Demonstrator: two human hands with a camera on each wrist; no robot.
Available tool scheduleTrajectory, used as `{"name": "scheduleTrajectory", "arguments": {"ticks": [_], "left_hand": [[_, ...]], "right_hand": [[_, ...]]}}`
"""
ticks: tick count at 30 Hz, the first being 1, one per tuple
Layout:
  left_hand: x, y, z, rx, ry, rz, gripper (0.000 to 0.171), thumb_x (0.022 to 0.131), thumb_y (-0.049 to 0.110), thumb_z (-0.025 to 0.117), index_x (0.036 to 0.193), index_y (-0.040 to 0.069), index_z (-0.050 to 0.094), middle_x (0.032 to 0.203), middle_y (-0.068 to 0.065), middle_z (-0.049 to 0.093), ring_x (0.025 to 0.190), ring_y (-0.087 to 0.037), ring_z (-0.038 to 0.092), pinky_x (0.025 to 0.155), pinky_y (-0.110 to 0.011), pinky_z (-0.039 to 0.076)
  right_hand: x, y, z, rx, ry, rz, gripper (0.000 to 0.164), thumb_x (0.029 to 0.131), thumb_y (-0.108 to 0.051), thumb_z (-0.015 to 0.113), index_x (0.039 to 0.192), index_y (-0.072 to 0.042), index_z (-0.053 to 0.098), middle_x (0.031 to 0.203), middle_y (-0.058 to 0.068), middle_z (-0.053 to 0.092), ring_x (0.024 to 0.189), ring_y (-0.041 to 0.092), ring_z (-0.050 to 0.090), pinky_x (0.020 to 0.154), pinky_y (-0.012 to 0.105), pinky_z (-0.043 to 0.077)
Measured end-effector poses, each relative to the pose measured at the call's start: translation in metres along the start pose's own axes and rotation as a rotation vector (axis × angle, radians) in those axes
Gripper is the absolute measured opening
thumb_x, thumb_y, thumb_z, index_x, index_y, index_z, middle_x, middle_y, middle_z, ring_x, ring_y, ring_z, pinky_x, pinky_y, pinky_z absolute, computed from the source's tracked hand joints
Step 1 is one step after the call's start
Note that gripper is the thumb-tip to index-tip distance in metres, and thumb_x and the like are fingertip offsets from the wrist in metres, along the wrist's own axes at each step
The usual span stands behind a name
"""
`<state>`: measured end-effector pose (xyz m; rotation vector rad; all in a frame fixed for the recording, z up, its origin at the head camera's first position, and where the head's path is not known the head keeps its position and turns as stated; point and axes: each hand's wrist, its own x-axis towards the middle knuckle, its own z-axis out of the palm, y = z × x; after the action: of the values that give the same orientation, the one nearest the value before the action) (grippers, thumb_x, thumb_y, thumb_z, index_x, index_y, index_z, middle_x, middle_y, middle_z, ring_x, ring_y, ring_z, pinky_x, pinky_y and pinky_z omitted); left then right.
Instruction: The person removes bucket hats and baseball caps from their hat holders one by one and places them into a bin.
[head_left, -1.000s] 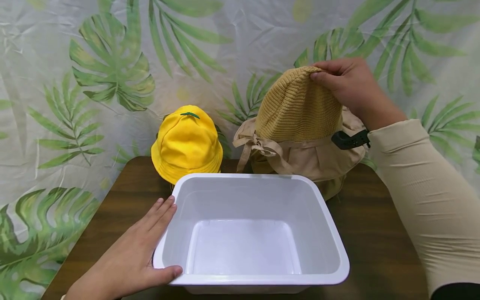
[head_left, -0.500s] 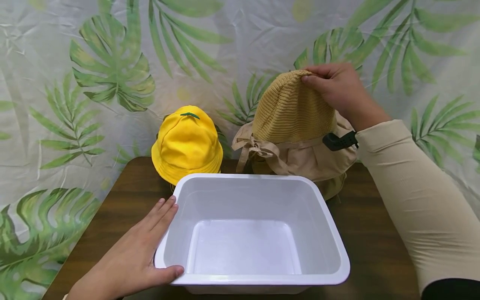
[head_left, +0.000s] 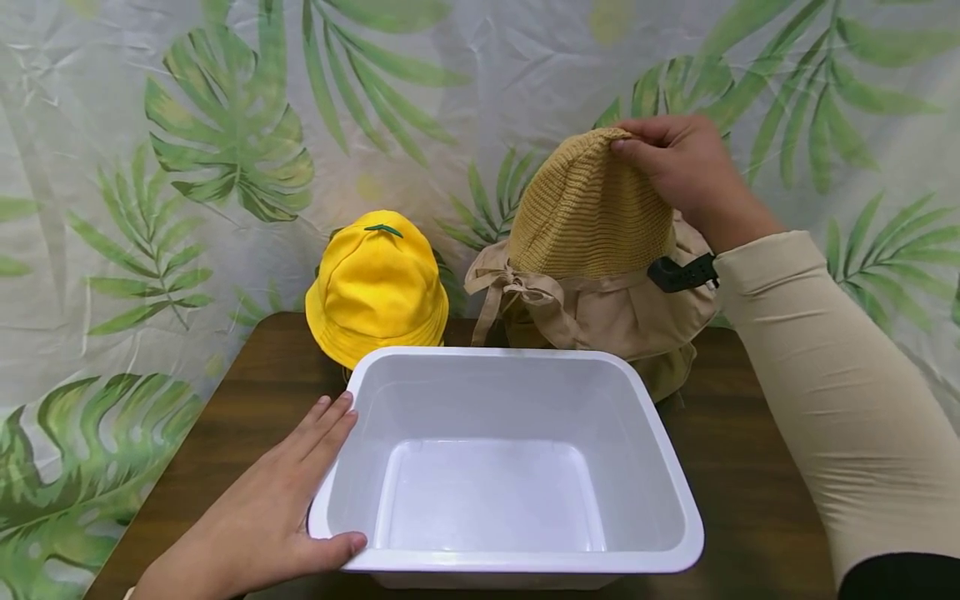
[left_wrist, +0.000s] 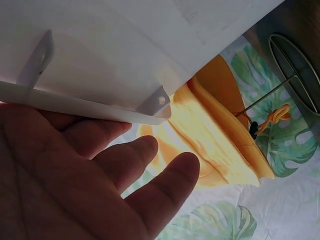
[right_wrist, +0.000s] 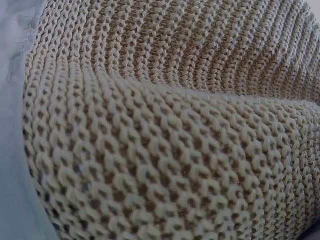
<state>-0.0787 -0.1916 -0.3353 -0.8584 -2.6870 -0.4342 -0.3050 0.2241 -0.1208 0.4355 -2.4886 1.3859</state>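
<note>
At the back right stands a sun hat (head_left: 596,217) with a mustard knit crown, a beige cloth brim and a tied bow. My right hand (head_left: 686,171) pinches the top of its crown between thumb and fingers, pulling the knit into a peak. The right wrist view is filled by the ribbed knit (right_wrist: 150,125), with pale brim cloth along its left side. In front is a white plastic tub (head_left: 487,396) with nothing in it. My left hand (head_left: 262,500) lies against the tub's left rim, fingers straight, thumb over the front corner. Below that rim, the left wrist view shows loosely spread fingers (left_wrist: 165,185).
A yellow bucket hat (head_left: 378,287) with a green sprout sits at the back left. A thin metal stand (left_wrist: 295,75) shows under it in the left wrist view. Khaki cloth (head_left: 663,375) shows below the beige brim. A leaf-print curtain (head_left: 225,125) hangs behind the dark wooden table (head_left: 750,467).
My right hand has shifted a little to the left, dipping and then rising again, with the crown's peak following it. The left hand and tub have stayed in place.
</note>
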Motion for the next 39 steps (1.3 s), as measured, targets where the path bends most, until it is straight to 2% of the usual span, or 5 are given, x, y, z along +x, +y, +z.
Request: {"name": "scheduleTrajectory", "arguments": {"ticks": [6, 14, 31, 36, 39], "left_hand": [[0.0, 0.0, 0.001, -0.012, 0.015, 0.017, 0.109, 0.075, 0.065, 0.073, 0.154, 0.003, 0.032, 0.163, -0.007, 0.024, 0.148, -0.029, 0.02, 0.112, -0.011, 0.002], [-0.002, 0.001, 0.002, -0.011, 0.032, 0.027, 0.111, 0.074, 0.065, 0.074, 0.154, 0.002, 0.03, 0.163, -0.008, 0.023, 0.149, -0.029, 0.018, 0.112, -0.012, 0.002], [0.001, 0.004, 0.007, -0.015, 0.01, -0.002, 0.109, 0.075, 0.066, 0.072, 0.156, 0.005, 0.029, 0.164, -0.004, 0.021, 0.149, -0.03, 0.02, 0.111, -0.011, 0.001], [0.001, 0.003, 0.007, -0.015, 0.0, -0.017, 0.11, 0.075, 0.066, 0.072, 0.156, 0.006, 0.029, 0.164, -0.004, 0.021, 0.148, -0.031, 0.021, 0.111, -0.011, 0.002], [0.001, 0.003, 0.007, -0.007, -0.023, -0.04, 0.11, 0.075, 0.067, 0.072, 0.156, 0.008, 0.029, 0.164, -0.002, 0.02, 0.149, -0.029, 0.02, 0.113, -0.02, 0.012]], "right_hand": [[0.003, 0.005, 0.004, -0.079, -0.012, -0.005, 0.036, 0.093, -0.036, 0.068, 0.123, -0.017, 0.073, 0.119, -0.005, 0.069, 0.114, 0.015, 0.058, 0.083, 0.024, 0.047], [0.008, 0.006, 0.009, -0.169, -0.05, 0.014, 0.045, 0.095, -0.041, 0.063, 0.134, -0.018, 0.065, 0.138, 0.001, 0.059, 0.129, 0.018, 0.051, 0.1, 0.036, 0.044], [0.021, -0.003, 0.024, -0.077, -0.032, -0.02, 0.039, 0.096, -0.038, 0.063, 0.131, -0.021, 0.067, 0.134, 0.0, 0.062, 0.128, 0.015, 0.051, 0.106, 0.037, 0.041], [0.018, -0.009, 0.028, -0.049, -0.023, -0.046, 0.037, 0.094, -0.036, 0.066, 0.127, -0.019, 0.07, 0.128, 0.001, 0.066, 0.119, 0.017, 0.056, 0.096, 0.033, 0.046], [0.014, -0.011, 0.031, -0.029, -0.029, -0.053, 0.036, 0.093, -0.036, 0.067, 0.125, -0.019, 0.072, 0.125, 0.0, 0.067, 0.115, 0.017, 0.058, 0.092, 0.031, 0.047]]}}
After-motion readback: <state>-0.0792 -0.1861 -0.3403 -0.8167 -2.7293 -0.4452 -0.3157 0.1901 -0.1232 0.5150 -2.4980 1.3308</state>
